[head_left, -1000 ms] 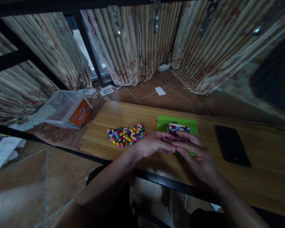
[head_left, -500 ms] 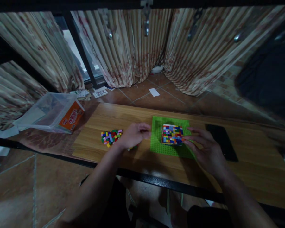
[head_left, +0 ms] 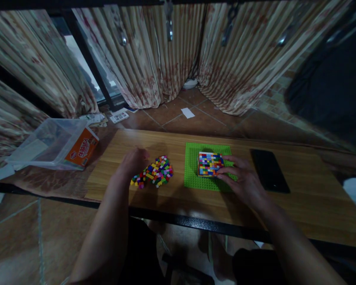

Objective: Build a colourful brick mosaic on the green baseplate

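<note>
A block of many-coloured toy bricks [head_left: 209, 163] stands on a green studded baseplate [head_left: 192, 180]. My right hand [head_left: 241, 176] is at its right side, with thumb and fingertips closed against the near right edge. A small orange piece shows by those fingertips; I cannot tell whether it is loose or part of the block. My left hand [head_left: 133, 162] hovers at the left over a heap of loose toy bricks [head_left: 160, 171]. Its fingers reach forward, loosely apart, and nothing shows in them, though they are somewhat blurred.
A black phone-like slab [head_left: 269, 170] lies right of the baseplate on the wooden tabletop [head_left: 308, 190]. At the left is a clear plastic bin [head_left: 52, 138] with an orange label. Patterned curtains [head_left: 148, 59] hang behind. A dark metal bar [head_left: 192, 225] runs along the front edge.
My left hand has moved left, away from the baseplate, uncovering more of the loose bricks. My right hand stays at the block. The whole view has shifted slightly.
</note>
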Motion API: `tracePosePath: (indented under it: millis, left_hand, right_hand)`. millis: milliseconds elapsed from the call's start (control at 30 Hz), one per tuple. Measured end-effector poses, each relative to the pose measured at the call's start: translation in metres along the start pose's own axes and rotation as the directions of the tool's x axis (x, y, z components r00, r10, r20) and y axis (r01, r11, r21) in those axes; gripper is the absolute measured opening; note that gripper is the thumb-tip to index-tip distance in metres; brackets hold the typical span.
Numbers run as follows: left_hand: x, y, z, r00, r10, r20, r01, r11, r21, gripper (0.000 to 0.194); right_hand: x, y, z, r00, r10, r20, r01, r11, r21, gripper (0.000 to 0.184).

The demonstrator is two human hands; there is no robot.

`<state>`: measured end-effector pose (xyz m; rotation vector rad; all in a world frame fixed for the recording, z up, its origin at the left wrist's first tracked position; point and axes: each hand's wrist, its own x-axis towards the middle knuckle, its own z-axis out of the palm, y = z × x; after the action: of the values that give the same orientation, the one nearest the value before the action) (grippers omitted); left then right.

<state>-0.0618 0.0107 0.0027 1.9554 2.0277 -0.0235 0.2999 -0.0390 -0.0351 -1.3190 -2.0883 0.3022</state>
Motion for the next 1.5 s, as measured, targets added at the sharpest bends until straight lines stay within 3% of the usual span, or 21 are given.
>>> tracePosePath:
  millis: [333,667,1033,1167,1267,1400,1500]
  left_hand:
    - [0.0,-0.002,0.01,1.0,0.019,0.011,-0.019,1.0,-0.023,0.022]
    - [-0.002,0.004,0.008,1.0,0.003,0.031,-0.003,1.0,-0.003,0.021]
    - [-0.002,0.005,0.013,1.0,0.019,-0.018,-0.018,1.0,0.016,0.021]
    - [-0.005,0.012,0.012,0.996,0.063,-0.059,-0.063,0.998,0.01,0.024]
    - [-0.006,0.021,0.013,0.987,0.132,-0.087,-0.131,0.991,0.007,0.028]
    - [-0.002,0.034,0.021,0.975,0.185,-0.119,-0.188,0.982,-0.013,0.035]
    - [0.0,0.044,0.029,0.966,0.222,-0.133,-0.226,0.974,-0.013,0.041]
  right_hand:
    - [0.003,-0.001,0.004,0.997,0.078,-0.021,-0.076,0.995,0.068,0.018]
    - [0.007,-0.002,0.008,0.984,0.175,-0.021,-0.171,0.977,0.127,0.022]
    - [0.0,0.001,0.004,0.994,0.103,-0.024,-0.1,0.991,0.088,0.024]
    - [0.001,-0.001,-0.002,0.991,0.085,-0.101,-0.08,0.996,0.047,0.022]
    - [0.005,-0.002,-0.001,0.994,0.044,-0.104,-0.045,0.999,-0.013,0.034]
    - [0.009,0.001,0.008,0.999,-0.016,0.047,0.019,0.998,-0.064,0.063]
    - [0.012,0.005,0.017,0.992,-0.042,0.118,0.052,0.995,-0.08,0.072]
